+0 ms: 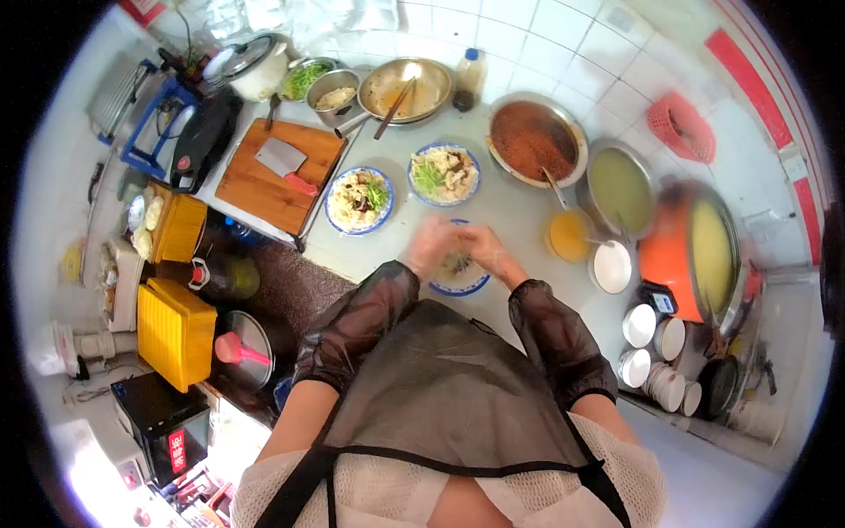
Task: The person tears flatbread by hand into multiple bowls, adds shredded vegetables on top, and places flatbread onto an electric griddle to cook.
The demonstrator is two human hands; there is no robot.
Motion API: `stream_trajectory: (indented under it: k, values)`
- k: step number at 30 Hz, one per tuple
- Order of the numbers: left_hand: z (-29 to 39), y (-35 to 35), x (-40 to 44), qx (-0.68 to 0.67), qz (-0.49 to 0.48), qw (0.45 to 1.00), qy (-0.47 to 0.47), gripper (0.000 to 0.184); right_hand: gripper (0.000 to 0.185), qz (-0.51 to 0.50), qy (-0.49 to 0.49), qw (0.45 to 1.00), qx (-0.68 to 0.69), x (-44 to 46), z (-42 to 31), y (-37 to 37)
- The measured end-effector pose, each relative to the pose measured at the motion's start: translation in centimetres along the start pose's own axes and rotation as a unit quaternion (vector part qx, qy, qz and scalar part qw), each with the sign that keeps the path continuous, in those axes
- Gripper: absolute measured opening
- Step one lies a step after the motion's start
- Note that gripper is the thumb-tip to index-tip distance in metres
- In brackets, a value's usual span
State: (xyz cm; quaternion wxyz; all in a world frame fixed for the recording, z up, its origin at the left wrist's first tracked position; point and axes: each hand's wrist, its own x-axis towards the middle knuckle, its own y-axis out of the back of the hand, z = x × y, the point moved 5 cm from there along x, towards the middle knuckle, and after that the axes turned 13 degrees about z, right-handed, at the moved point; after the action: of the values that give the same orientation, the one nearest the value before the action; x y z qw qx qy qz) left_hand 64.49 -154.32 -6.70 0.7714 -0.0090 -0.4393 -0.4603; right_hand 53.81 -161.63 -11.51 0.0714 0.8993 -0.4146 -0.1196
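Note:
My left hand (434,246) is smeared by motion over the left side of a blue-rimmed plate (461,289). Beside it, my right hand (486,250) is held over the plate's right side with its fingers curled inward; whether it holds anything is hidden. Some food shows faintly on the plate beneath the hands. Two more blue-rimmed plates stand beyond: one with noodles and green shreds (359,200) to the left, another with pale strips, greens and brown pieces (444,173) straight ahead.
A cutting board (251,189) with a cleaver (281,157) lies left. Along the back stand a pan (387,92), a bottle (468,81) and a bowl of red sauce (537,141). To the right are a yellow bowl (568,236), an orange pot (667,255) and stacked white bowls (664,385).

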Motion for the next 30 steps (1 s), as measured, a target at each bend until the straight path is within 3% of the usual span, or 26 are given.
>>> stream_trajectory:
  k: [1, 3, 4, 6, 7, 8, 9, 10, 11, 12, 13, 15, 17, 19, 21, 22, 23, 24, 25, 26, 27, 29, 30]
  values:
    - [-0.1, 0.7, -0.1, 0.0, 0.014, 1.0, 0.027, 0.021, 0.018, -0.007, 0.001, 1.0, -0.001, 0.1, 0.3, -0.1]
    - [-0.9, 0.7, -1.5, 0.052, -0.044, 0.998, -0.005, 0.019, 0.02, -0.024, -0.011, 0.979, -0.204, 0.1, 0.5, 0.0]
    - [-0.9, 1.0, -2.7, 0.055, -0.043, 0.998, -0.001, 0.019, 0.02, -0.029, -0.012, 0.979, -0.203, 0.0, 1.1, -0.1]
    - [-1.2, 2.0, -4.4, 0.028, -0.015, 0.978, 0.208, 0.011, 0.021, 0.026, -0.02, 0.953, -0.301, 0.5, 2.1, 0.5]
    - [-3.7, 3.8, -6.5, 0.057, 0.035, 0.942, 0.329, 0.012, 0.021, 0.022, -0.016, 0.953, -0.302, 0.7, 2.0, 0.0]
    - [-7.7, 6.3, -9.8, 0.084, 0.084, 0.89, 0.441, 0.016, 0.019, 0.058, 0.104, 0.928, -0.352, 0.7, 0.0, -0.8]
    - [-13.6, 9.7, -13.6, 0.166, 0.067, 0.873, 0.453, 0.02, 0.019, 0.094, 0.221, 0.887, -0.394, 0.6, -2.0, -1.8]
    - [-17.8, 12.3, -16.5, 0.247, 0.046, 0.849, 0.465, 0.028, 0.019, 0.093, 0.219, 0.888, -0.393, 0.6, -2.8, -3.8]
    - [-16.3, 14.1, -15.3, 0.054, 0.194, 0.775, 0.599, 0.03, 0.018, -0.017, 0.27, 0.852, -0.448, 0.3, -3.5, -7.6]
    - [-16.6, 15.0, -14.0, -0.052, 0.259, 0.717, 0.645, 0.032, 0.018, -0.123, 0.32, 0.798, -0.495, 0.2, -3.7, -10.1]
    - [-16.8, 15.8, -12.8, -0.146, 0.331, 0.641, 0.678, 0.034, 0.018, -0.122, 0.322, 0.796, -0.497, 0.2, -3.3, -10.4]
    - [-22.3, 14.9, -12.7, -0.345, 0.158, 0.681, 0.626, 0.043, 0.016, -0.139, 0.342, 0.75, -0.549, -0.6, -1.3, -11.1]
    - [-26.0, 14.2, -13.4, -0.363, 0.149, 0.662, 0.639, 0.044, 0.017, -0.146, 0.332, 0.732, -0.577, -0.8, 0.4, -9.8]
    - [-25.6, 13.9, -13.5, -0.378, 0.135, 0.638, 0.657, 0.045, 0.018, -0.155, 0.316, 0.717, -0.601, -2.0, 0.8, -7.5]
    - [-21.7, 14.5, -11.8, -0.363, 0.131, 0.657, 0.647, 0.047, 0.026, -0.183, 0.175, 0.788, -0.561, -2.1, -0.5, -4.5]
    - [-20.9, 14.3, -12.0, -0.362, 0.128, 0.657, 0.648, 0.047, 0.026, -0.181, 0.173, 0.79, -0.56, -1.5, 0.5, -4.9]
    - [-20.3, 14.1, -12.4, -0.358, 0.131, 0.658, 0.649, 0.05, 0.031, -0.056, 0.099, 0.918, -0.379, 0.0, 1.9, -4.6]
    - [-19.5, 13.8, -12.9, -0.354, 0.134, 0.657, 0.652, 0.052, 0.036, 0.072, 0.016, 0.982, -0.172, 0.7, 3.4, -4.1]
    - [-17.8, 13.6, -12.7, -0.352, 0.129, 0.655, 0.656, 0.052, 0.039, 0.072, -0.103, 0.991, 0.047, 1.4, 4.6, -5.2]
    - [-15.3, 13.4, -11.4, -0.389, 0.139, 0.631, 0.657, 0.053, 0.042, 0.068, -0.212, 0.938, 0.264, 2.6, 5.0, -6.9]
    - [-13.0, 13.3, -10.4, -0.425, 0.149, 0.606, 0.656, 0.055, 0.042, 0.069, -0.214, 0.937, 0.267, 3.7, 4.0, -8.1]
    - [-10.3, 13.0, -9.6, -0.42, 0.13, 0.615, 0.655, 0.055, 0.042, -0.098, -0.309, 0.812, 0.486, 4.8, 0.9, -11.7]
    - [-8.7, 13.0, -8.9, -0.419, 0.114, 0.625, 0.648, 0.056, 0.042, -0.099, -0.308, 0.811, 0.487, 5.2, 2.6, -11.9]
